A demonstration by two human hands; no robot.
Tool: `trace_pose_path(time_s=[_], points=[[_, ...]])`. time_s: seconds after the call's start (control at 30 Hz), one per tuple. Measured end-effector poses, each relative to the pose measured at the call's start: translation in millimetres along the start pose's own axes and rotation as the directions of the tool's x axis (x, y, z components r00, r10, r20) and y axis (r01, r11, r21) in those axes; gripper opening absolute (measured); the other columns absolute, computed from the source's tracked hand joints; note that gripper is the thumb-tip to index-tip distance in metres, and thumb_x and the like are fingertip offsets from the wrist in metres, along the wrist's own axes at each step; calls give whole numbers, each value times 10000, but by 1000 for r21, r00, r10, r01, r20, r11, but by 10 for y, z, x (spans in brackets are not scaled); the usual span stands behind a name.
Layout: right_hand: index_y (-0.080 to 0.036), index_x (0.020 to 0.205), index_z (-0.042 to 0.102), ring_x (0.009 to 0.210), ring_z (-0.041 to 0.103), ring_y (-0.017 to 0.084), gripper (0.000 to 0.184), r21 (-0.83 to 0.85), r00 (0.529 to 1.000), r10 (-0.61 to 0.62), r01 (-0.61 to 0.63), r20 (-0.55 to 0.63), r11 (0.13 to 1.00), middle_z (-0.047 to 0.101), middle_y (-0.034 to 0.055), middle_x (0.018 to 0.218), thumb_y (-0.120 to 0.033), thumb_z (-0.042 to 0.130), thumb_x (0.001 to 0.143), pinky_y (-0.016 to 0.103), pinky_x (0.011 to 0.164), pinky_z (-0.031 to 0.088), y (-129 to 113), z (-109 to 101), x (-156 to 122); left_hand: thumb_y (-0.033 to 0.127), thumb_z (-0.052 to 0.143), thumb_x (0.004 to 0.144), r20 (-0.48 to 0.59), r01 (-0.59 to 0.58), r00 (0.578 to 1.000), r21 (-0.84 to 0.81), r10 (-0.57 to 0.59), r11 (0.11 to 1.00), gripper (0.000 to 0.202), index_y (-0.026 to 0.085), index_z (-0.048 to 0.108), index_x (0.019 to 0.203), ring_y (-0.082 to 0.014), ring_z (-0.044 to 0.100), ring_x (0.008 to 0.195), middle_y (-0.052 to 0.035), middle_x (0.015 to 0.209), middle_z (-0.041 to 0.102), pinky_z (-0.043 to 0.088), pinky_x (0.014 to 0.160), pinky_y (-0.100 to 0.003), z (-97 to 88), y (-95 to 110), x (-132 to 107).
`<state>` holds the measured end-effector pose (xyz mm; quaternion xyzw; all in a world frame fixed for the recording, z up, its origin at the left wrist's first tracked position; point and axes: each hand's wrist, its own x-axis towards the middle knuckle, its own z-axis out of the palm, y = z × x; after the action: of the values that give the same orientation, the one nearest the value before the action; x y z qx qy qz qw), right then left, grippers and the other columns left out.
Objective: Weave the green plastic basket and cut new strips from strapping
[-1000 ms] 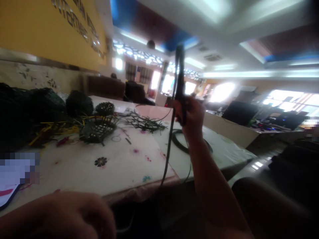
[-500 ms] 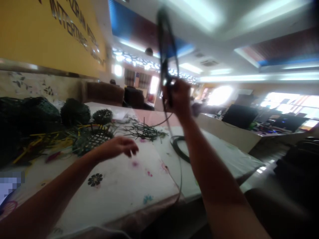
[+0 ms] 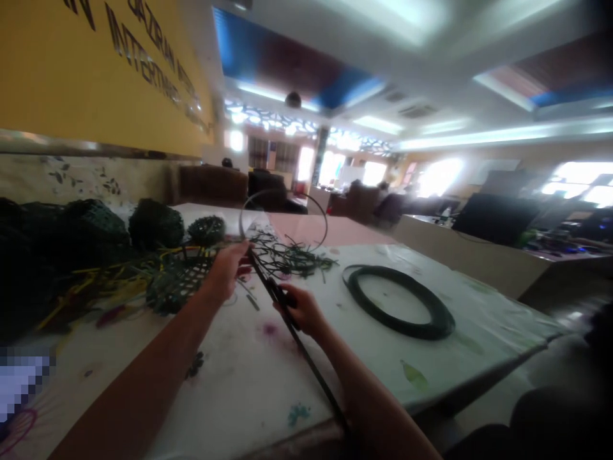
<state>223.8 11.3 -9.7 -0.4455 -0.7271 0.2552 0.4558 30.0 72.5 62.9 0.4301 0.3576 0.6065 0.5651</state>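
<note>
My right hand [image 3: 301,311] is closed round a long dark green strip [image 3: 311,364] low over the table [image 3: 479,319]. The strip runs from the table's front edge up to my left hand [image 3: 228,268], which pinches it further along. Beyond my left hand the strip curves into a thin loop [image 3: 287,204] in the air. A flat coil of the same dark strip [image 3: 397,310] lies on the table to the right of my hands.
A partly woven green basket base [image 3: 177,284], yellow and green strips [image 3: 110,275], small woven balls [image 3: 156,223] and cut offcuts [image 3: 292,259] lie at the left and centre. A yellow lettered wall stands at the left; desks with monitors at the right.
My right hand came down from high in the air to just over the table with the strip. My left hand reached forward and took hold of the strip.
</note>
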Motion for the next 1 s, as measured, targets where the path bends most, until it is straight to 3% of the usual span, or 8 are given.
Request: trace_pose_path(time_s=[0.13,0.27,0.4,0.53,0.73,0.87,1.0], points=[[-147,1109,674,535,432,87,376,94,996,16,-24,92,995,502,-59,614,-306,692,769,205,513,339,-6,-35,-96,300,768,694,-82,-7,997,-132,-4,991,244,131,697,855,-71,529,533,-9,725,634,388,463,-167,-50,42,104],[-146,1127,665,532,435,88,402,136,992,49,-64,117,989,487,-62,614,-310,703,762,207,504,338,-38,-82,-121,175,770,661,-60,-10,998,-197,-2,980,151,129,635,712,-40,436,470,18,631,573,346,431,-148,-58,124,171],[-145,1134,659,540,440,86,403,187,992,59,-78,108,979,496,-63,617,-283,702,758,207,519,350,-71,-56,-131,125,767,648,-53,-28,998,-202,18,979,241,138,528,623,-20,378,441,41,592,521,299,404,-126,8,136,136],[-138,1127,655,553,444,88,422,279,992,79,-103,96,955,480,-67,608,-297,723,742,209,535,374,-127,-7,-150,127,765,643,-19,-27,1000,-189,24,982,296,148,473,599,-18,344,415,66,538,439,284,390,-124,106,95,41],[-145,1073,662,542,464,92,407,397,990,124,-140,66,907,507,-54,620,-341,731,722,216,523,405,-152,116,-191,143,749,642,-77,-47,996,-170,35,984,299,155,453,601,-12,336,409,66,548,430,248,378,-124,208,61,-68],[-155,1087,657,507,429,80,431,491,979,156,-201,132,848,499,-51,624,-383,729,728,195,456,362,-199,139,-222,155,706,642,-84,-42,996,-182,27,982,231,154,477,611,-16,330,390,68,525,424,233,359,-131,200,97,-76],[-157,1048,669,520,419,71,353,469,976,105,-184,188,864,497,-55,617,-329,728,745,188,476,338,-246,99,-235,250,654,718,-20,54,998,-128,-57,990,246,165,458,598,-20,247,327,71,483,401,151,309,-162,153,167,-46]])
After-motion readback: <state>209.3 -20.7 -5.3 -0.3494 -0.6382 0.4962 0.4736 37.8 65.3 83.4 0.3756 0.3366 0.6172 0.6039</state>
